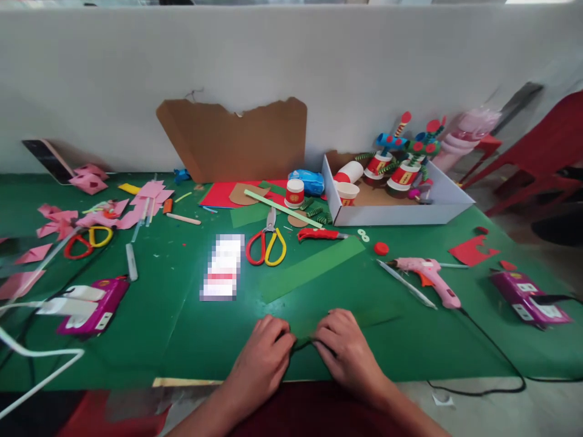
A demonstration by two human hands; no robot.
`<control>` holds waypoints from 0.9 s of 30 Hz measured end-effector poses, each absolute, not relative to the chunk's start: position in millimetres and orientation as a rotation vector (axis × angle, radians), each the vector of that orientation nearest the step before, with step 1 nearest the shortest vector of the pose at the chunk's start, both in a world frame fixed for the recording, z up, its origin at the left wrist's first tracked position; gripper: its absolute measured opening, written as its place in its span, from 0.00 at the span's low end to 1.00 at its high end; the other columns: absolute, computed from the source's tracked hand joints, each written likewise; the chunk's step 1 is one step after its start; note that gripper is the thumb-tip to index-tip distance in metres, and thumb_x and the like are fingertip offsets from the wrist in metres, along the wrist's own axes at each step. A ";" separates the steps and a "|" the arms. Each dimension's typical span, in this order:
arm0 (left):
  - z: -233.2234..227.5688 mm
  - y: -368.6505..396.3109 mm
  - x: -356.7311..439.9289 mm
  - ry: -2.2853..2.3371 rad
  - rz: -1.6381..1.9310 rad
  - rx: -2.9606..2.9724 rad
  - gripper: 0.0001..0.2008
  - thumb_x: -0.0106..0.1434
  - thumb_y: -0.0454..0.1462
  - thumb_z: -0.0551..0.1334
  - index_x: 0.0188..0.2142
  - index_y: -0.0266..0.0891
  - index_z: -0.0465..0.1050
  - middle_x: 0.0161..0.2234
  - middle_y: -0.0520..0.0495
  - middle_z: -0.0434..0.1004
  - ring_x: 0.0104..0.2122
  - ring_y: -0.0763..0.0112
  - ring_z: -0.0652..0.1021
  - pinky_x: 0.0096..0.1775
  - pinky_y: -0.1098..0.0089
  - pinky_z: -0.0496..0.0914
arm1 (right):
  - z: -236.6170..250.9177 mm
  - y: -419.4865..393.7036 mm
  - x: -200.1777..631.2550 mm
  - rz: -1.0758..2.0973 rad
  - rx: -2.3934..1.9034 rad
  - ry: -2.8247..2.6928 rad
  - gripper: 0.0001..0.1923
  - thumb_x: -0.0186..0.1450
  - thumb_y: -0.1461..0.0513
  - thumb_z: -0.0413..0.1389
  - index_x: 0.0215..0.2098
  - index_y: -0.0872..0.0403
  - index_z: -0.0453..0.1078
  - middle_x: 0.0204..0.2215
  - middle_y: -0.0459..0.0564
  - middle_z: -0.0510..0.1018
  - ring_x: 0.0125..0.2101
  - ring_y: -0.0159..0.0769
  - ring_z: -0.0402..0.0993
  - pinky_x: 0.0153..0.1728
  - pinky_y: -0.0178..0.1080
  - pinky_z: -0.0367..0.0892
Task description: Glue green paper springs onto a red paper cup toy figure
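Currently a thin green paper strip point(304, 343) is pinched at table's near edge btwn L hand point(263, 355) & R hand point(344, 349), fingers curled shut. Judged light, floppy, easily creased; best held near ends.

Worn on the head, looking forward and down across the green table point(182, 328) toward the far white wall point(291, 67). Close above the near edge, with left hand point(264, 358) and right hand point(346, 349) low centre. Wide, edges bowed.
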State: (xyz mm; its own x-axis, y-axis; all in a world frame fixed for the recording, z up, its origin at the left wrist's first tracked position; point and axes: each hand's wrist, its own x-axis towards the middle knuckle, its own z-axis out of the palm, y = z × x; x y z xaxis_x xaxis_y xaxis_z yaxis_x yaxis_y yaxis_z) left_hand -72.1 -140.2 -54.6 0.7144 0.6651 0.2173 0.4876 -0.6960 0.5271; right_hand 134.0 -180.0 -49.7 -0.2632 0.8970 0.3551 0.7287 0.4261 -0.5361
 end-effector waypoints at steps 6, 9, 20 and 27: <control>-53.0 -140.3 -71.9 0.902 0.524 2.534 0.11 0.65 0.27 0.50 0.36 0.37 0.71 0.37 0.44 0.69 0.37 0.64 0.67 0.39 0.64 0.64 | -50.7 -181.2 132.5 0.304 -1.373 -2.087 0.09 0.67 0.68 0.51 0.33 0.52 0.72 0.28 0.47 0.74 0.32 0.35 0.68 0.48 0.45 0.61; -51.5 -140.4 -71.3 0.920 0.505 2.529 0.11 0.65 0.27 0.51 0.36 0.38 0.71 0.37 0.44 0.69 0.38 0.64 0.67 0.40 0.64 0.64 | -50.2 -181.3 132.9 0.298 -1.384 -2.102 0.09 0.66 0.68 0.52 0.34 0.52 0.72 0.28 0.47 0.74 0.33 0.35 0.69 0.50 0.46 0.60; -50.6 -141.3 -69.6 0.945 0.588 2.520 0.12 0.65 0.28 0.50 0.36 0.38 0.72 0.37 0.44 0.70 0.38 0.65 0.67 0.41 0.64 0.66 | -57.2 -180.9 133.5 0.305 -1.367 -2.098 0.09 0.65 0.69 0.53 0.34 0.52 0.74 0.29 0.47 0.75 0.34 0.36 0.69 0.48 0.44 0.60; -49.9 -142.7 -69.6 0.965 0.555 2.562 0.12 0.66 0.29 0.50 0.37 0.38 0.72 0.37 0.43 0.71 0.38 0.65 0.68 0.40 0.65 0.66 | -58.9 -181.6 133.0 0.322 -1.363 -2.109 0.09 0.65 0.69 0.54 0.36 0.51 0.74 0.30 0.47 0.75 0.34 0.36 0.68 0.51 0.46 0.58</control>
State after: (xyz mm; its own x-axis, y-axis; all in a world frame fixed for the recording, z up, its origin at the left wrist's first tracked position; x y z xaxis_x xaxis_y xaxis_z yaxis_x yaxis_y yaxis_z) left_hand -69.6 -142.7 -49.9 0.6920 0.6823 0.2358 0.5469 -0.7087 0.4457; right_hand 133.0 -181.6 -58.9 -0.2925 0.8889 0.3526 0.7434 0.4433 -0.5009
